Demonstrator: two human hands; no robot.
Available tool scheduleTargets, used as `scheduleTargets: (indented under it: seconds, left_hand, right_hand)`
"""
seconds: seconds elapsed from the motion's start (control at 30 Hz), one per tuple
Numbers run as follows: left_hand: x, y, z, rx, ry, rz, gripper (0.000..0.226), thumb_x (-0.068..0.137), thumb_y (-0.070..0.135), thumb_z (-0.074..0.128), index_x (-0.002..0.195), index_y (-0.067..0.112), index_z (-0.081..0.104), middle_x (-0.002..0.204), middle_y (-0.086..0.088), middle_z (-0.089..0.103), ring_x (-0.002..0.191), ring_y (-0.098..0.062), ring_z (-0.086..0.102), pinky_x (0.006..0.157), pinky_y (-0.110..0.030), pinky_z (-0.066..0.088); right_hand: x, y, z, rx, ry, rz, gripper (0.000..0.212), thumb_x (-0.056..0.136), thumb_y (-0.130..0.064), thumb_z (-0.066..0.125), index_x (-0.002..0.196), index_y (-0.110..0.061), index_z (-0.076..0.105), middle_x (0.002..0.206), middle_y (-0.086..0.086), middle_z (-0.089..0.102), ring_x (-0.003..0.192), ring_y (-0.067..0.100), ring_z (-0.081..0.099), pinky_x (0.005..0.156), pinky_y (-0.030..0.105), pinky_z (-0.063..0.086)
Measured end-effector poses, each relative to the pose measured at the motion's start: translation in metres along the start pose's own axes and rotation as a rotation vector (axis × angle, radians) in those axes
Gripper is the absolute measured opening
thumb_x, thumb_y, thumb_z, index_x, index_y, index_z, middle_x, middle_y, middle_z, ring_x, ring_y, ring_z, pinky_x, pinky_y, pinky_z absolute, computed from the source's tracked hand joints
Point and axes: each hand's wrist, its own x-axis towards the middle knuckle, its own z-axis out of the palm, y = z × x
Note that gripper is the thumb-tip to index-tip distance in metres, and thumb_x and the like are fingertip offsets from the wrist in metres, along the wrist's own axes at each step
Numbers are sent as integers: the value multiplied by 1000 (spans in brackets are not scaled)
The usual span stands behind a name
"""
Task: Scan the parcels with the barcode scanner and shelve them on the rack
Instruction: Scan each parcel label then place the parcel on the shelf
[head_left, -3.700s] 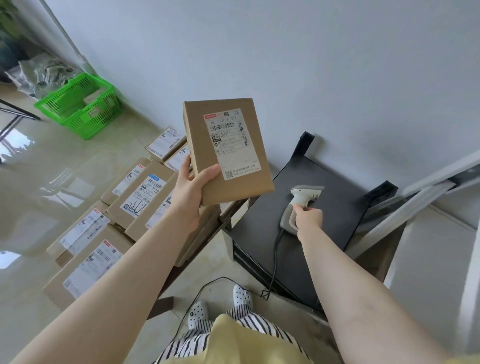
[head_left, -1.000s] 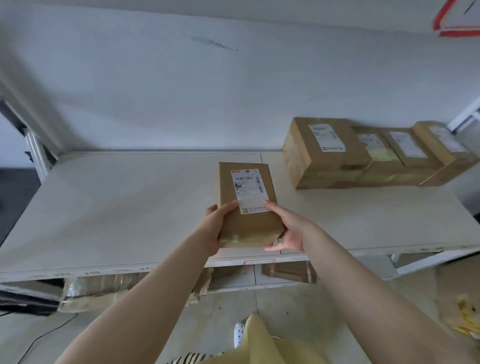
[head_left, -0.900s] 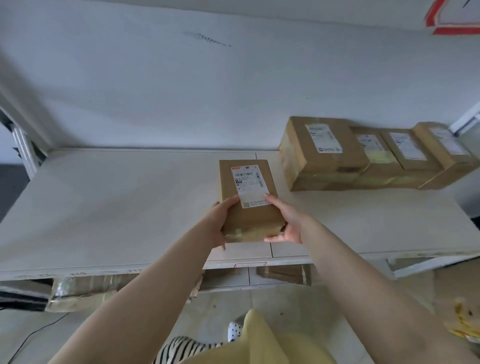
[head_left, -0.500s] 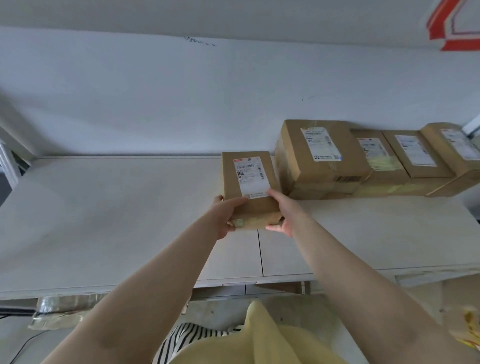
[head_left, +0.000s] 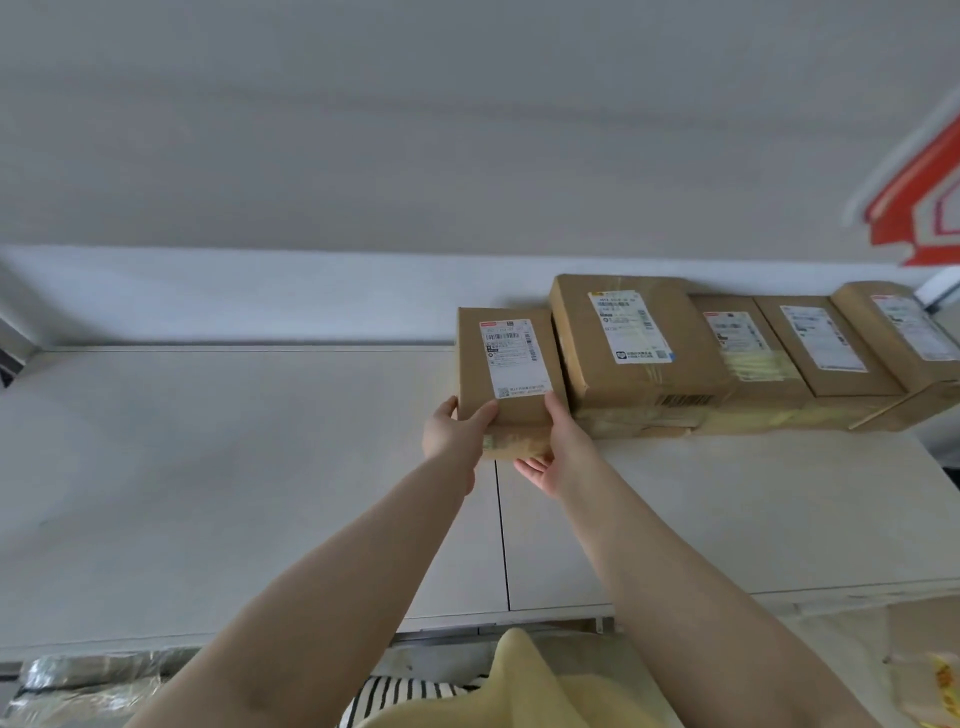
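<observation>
Labelled brown parcel flat on white rack, beside others

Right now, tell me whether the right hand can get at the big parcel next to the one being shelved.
Probably yes. The right hand sits at the held parcel's near right corner, and the big parcel lies immediately right of it with nothing between them.

Person, head-camera view. Both forearms bare to the lower frame edge; no sleeves, watch, rings or gloves visible on the left hand or right hand. Pale yellow garment at bottom centre, soft folds. Beneath it, black-and-white striped fabric, narrow stripes.
</observation>
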Motion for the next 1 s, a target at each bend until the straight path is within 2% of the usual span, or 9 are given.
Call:
scheduleTargets:
  seconds: [0.07, 0.17, 0.23, 0.33, 0.43, 0.63, 0.77, 1.0]
  left_hand:
    - [2, 2, 5, -1, 5, 12, 74, 84, 33, 81, 149, 21, 49, 120, -1, 68, 108, -25, 66, 95, -43, 58]
    - [3, 7, 8, 20, 13, 21, 70, 85, 31, 81, 147, 18, 51, 114, -1, 67, 107, -25, 65, 96, -43, 58]
    - [5, 11, 9, 26, 15, 25, 66, 85, 30, 81, 144, 17, 54, 111, 0, 67, 107, -25, 65, 96, -43, 57]
    - [10, 15, 11, 34, 24, 28, 64, 84, 29, 81, 142, 15, 56, 110, 0, 68, 106, -24, 65, 97, -43, 57]
    - [13, 20, 13, 35, 22, 14, 68, 82, 30, 82, 143, 16, 56, 121, -3, 70, 110, -25, 66, 97, -43, 57]
    - [11, 25, 14, 47, 13, -2, 58, 85, 27, 80, 139, 17, 60, 114, -2, 70, 107, -24, 66, 97, -42, 57]
    - [7, 27, 14, 61, 0, 7, 56, 87, 28, 78, 139, 17, 59, 111, -1, 68, 108, -25, 65, 98, -43, 56]
    - [7, 27, 9, 99, -48, -14, 67, 97, 32, 65, 156, 20, 35, 134, -4, 57, 122, -26, 56, 107, -43, 48]
  right_hand:
    - [8, -3, -5, -39, -12, 25, 70, 80, -60, 73, 123, -9, 50, 114, 15, 57, 108, 31, 58, 95, 46, 53]
    - [16, -9, -12, -143, -7, 46, 88, 71, -66, 77, 126, -5, 49, 115, 23, 58, 103, 35, 63, 87, 45, 57]
    - [19, -14, -12, -160, -7, 44, 91, 70, -65, 79, 131, -5, 48, 115, 25, 60, 100, 36, 65, 82, 45, 59]
    - [21, -20, -9, -157, -7, 41, 91, 71, -62, 80, 134, -5, 45, 118, 27, 60, 102, 37, 65, 86, 45, 58]
    - [20, -26, -8, -209, -9, 40, 86, 72, -61, 79, 130, -6, 46, 116, 26, 64, 102, 36, 66, 91, 45, 57]
    - [18, -32, -6, -246, -4, 48, 77, 76, -60, 77, 123, -8, 46, 116, 24, 67, 103, 34, 67, 94, 44, 56]
    - [20, -30, -6, -238, 4, 49, 84, 74, -61, 78, 131, -8, 46, 117, 24, 67, 102, 34, 67, 90, 43, 57]
    - [14, -25, -1, -196, 38, 39, 86, 76, -63, 75, 135, -9, 44, 122, 22, 63, 107, 34, 64, 98, 43, 54]
